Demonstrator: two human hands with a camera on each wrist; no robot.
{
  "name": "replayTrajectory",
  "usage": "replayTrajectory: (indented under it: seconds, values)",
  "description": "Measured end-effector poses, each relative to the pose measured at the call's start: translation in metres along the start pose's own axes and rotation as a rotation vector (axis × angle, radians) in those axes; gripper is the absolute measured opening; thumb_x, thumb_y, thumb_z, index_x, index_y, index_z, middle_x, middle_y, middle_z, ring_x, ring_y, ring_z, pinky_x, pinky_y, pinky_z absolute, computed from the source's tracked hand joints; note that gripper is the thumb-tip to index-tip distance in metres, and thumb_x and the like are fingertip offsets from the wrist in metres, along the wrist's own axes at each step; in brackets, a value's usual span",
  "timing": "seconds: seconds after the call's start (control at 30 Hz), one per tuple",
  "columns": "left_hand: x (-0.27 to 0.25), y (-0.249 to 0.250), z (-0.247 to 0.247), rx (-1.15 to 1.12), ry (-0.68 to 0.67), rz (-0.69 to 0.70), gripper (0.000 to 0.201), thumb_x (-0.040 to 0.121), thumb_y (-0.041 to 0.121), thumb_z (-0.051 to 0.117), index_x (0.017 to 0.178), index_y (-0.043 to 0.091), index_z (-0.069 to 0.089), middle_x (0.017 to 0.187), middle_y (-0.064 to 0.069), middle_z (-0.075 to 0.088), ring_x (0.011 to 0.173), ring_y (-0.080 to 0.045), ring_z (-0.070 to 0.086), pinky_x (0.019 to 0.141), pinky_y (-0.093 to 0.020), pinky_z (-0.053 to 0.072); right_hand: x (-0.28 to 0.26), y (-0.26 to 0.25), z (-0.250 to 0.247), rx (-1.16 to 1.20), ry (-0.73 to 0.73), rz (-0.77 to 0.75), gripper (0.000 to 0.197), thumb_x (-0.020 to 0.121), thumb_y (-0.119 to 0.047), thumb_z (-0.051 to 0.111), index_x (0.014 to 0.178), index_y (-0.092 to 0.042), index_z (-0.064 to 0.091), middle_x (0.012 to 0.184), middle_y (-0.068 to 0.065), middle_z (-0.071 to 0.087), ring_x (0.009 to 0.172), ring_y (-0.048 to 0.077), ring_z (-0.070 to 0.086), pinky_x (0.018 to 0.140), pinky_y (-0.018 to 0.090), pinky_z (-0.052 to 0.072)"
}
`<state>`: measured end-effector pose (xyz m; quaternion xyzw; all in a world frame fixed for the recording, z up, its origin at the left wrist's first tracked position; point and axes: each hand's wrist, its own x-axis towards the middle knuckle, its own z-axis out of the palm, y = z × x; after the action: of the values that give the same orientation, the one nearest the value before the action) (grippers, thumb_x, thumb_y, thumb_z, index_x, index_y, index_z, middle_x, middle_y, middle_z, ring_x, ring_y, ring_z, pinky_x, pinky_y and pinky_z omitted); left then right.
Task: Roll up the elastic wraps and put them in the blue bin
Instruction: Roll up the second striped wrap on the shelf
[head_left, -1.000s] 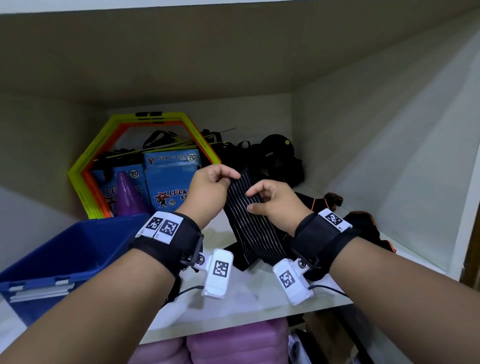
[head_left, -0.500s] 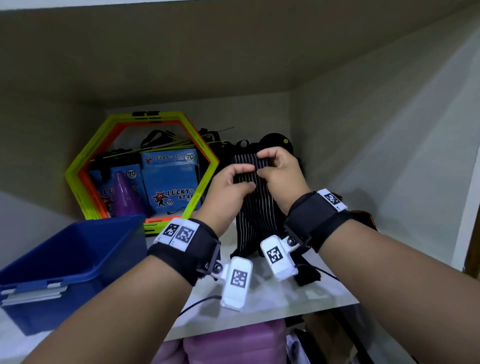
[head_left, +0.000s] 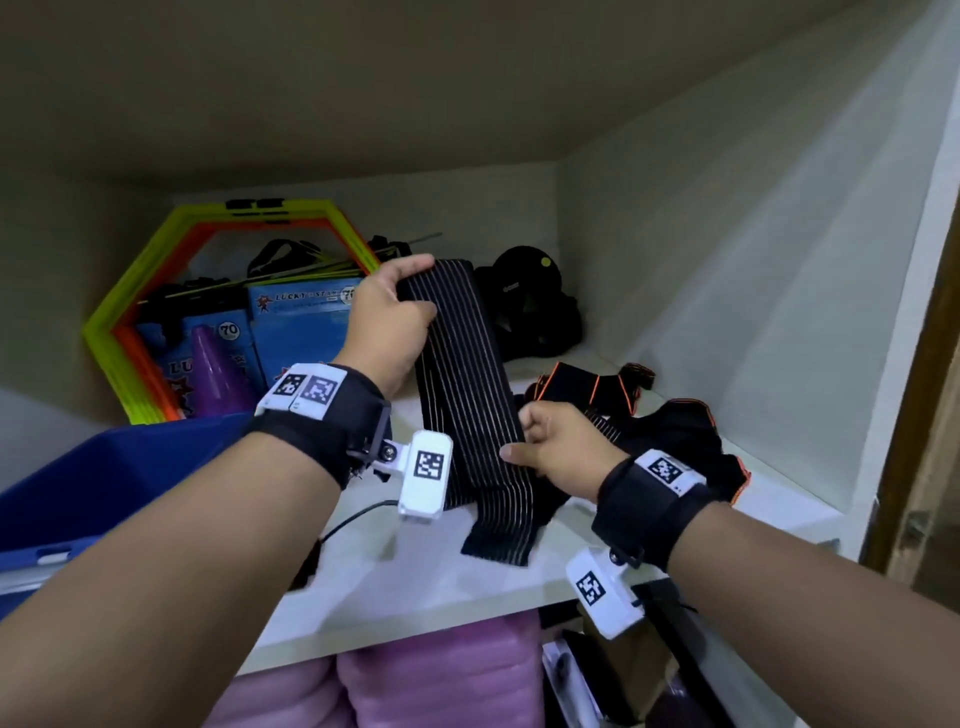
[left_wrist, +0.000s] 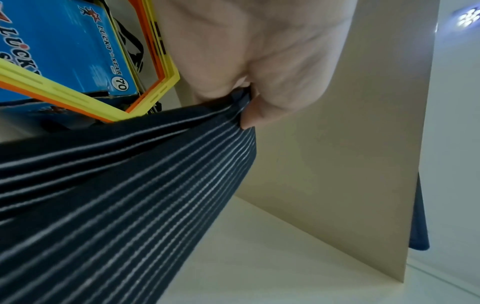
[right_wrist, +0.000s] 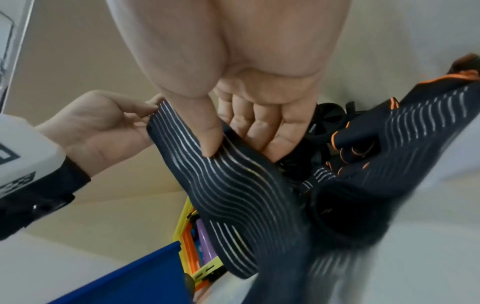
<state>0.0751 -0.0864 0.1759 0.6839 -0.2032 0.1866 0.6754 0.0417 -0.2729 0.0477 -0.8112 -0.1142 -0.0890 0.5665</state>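
Note:
A black elastic wrap (head_left: 462, 395) with thin white stripes hangs stretched between my hands above the white shelf (head_left: 415, 587). My left hand (head_left: 413, 283) grips its top end, thumb over the edge; the left wrist view shows that pinch on the wrap (left_wrist: 116, 195). My right hand (head_left: 519, 436) pinches the wrap lower down, thumb (right_wrist: 210, 144) in front and fingers behind the wrap (right_wrist: 233, 185). The wrap's loose tail (head_left: 498, 540) lies on the shelf. The blue bin (head_left: 104, 483) stands at the left. More black wraps with orange trim (head_left: 691, 452) lie at the right.
Yellow and orange hexagon rings (head_left: 150, 312), blue boxes (head_left: 301, 327) and a purple cone (head_left: 215, 374) stand at the back left. A black round object (head_left: 524, 306) sits in the back corner. The cupboard wall (head_left: 753, 312) closes the right side. Pink rolls (head_left: 415, 675) lie below the shelf.
Both hands were together at the wrap's top end. My right hand has slid down the wrap toward me, and the left hand keeps the top end, so the wrap is pulled out straight.

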Motion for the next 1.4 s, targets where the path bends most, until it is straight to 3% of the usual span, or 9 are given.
replayTrajectory:
  seconds: [0.17,0.4,0.57,0.8,0.97,1.03,1.13,1.27,1.4]
  values:
    - [0.008,0.007,0.001,-0.062,0.013,0.039,0.046,0.088,-0.014,0.052,0.118,0.018,0.066,0.109,-0.007,0.070,0.094,-0.020,0.070,0.080,-0.034,0.060,0.003,-0.005,0.013,0.145,0.019,-0.018,0.025,0.090,-0.016,0.069,0.091,0.006,0.058,0.077,0.023,0.064,0.068,0.027,0.061,0.062,0.039,0.052]
    - [0.013,0.021,-0.005,-0.187,0.011,0.044,0.047,0.086,-0.017,0.045,0.113,0.014,0.067,0.105,-0.014,0.067,0.085,-0.024,0.067,0.075,-0.038,0.059,0.010,-0.017,0.034,0.051,0.002,-0.149,0.020,0.096,-0.022,0.062,0.078,-0.015,0.062,0.111,0.000,0.063,0.099,0.013,0.063,0.094,0.032,0.050]
    - [0.017,0.023,-0.016,-0.197,0.042,0.018,0.049,0.086,-0.019,0.042,0.111,0.015,0.067,0.109,-0.016,0.066,0.089,-0.026,0.067,0.079,-0.042,0.060,0.004,-0.027,0.049,0.248,-0.010,-0.205,0.002,0.093,-0.006,0.066,0.093,-0.009,0.066,0.096,0.006,0.074,0.090,0.018,0.071,0.083,0.035,0.058]
    - [0.040,-0.010,-0.037,0.060,0.113,-0.093,0.049,0.086,-0.012,0.046,0.118,0.019,0.066,0.109,-0.013,0.069,0.093,-0.030,0.067,0.088,-0.052,0.056,-0.014,-0.022,0.060,0.384,0.010,-0.076,0.045,0.086,-0.004,0.074,0.117,-0.019,0.046,0.100,0.016,0.075,0.090,0.034,0.074,0.082,0.055,0.059]
    - [0.051,-0.050,-0.051,0.363,0.103,-0.212,0.043,0.092,-0.004,0.046,0.128,0.014,0.060,0.098,-0.009,0.066,0.071,-0.023,0.063,0.048,-0.019,0.045,-0.036,-0.008,0.062,0.167,-0.097,-0.092,0.020,0.087,-0.010,0.072,0.101,-0.019,0.061,0.095,0.010,0.070,0.091,0.023,0.067,0.087,0.044,0.055]
    - [0.052,-0.068,-0.055,0.496,0.049,-0.238,0.042,0.091,-0.002,0.051,0.129,0.013,0.061,0.113,-0.013,0.066,0.090,-0.027,0.066,0.065,-0.025,0.054,-0.042,-0.004,0.061,-0.023,-0.130,-0.091,0.004,0.091,-0.017,0.069,0.092,-0.020,0.067,0.092,-0.004,0.068,0.090,0.009,0.063,0.087,0.032,0.049]
    - [0.053,-0.094,-0.058,0.688,0.007,-0.260,0.039,0.092,0.000,0.055,0.128,0.009,0.065,0.132,-0.014,0.062,0.117,-0.033,0.061,0.098,-0.036,0.051,-0.049,-0.001,0.061,0.040,-0.201,0.060,0.018,0.088,-0.012,0.073,0.105,-0.016,0.067,0.107,0.006,0.071,0.097,0.022,0.070,0.085,0.038,0.058]
    - [0.058,-0.130,-0.064,0.774,-0.007,-0.289,0.037,0.092,-0.001,0.054,0.126,0.007,0.068,0.131,-0.016,0.064,0.115,-0.037,0.061,0.096,-0.036,0.050,-0.053,0.007,0.065,0.061,-0.216,0.162,0.032,0.080,-0.003,0.079,0.107,-0.012,0.064,0.110,0.009,0.070,0.093,0.023,0.073,0.075,0.036,0.062]
    - [0.069,-0.155,-0.066,0.683,0.032,-0.309,0.038,0.089,-0.006,0.055,0.120,0.008,0.071,0.129,-0.016,0.066,0.115,-0.036,0.062,0.101,-0.041,0.050,-0.051,0.016,0.070,-0.087,-0.098,0.142,0.033,0.075,-0.016,0.086,0.098,-0.021,0.063,0.104,-0.003,0.070,0.095,0.008,0.068,0.072,0.010,0.049]
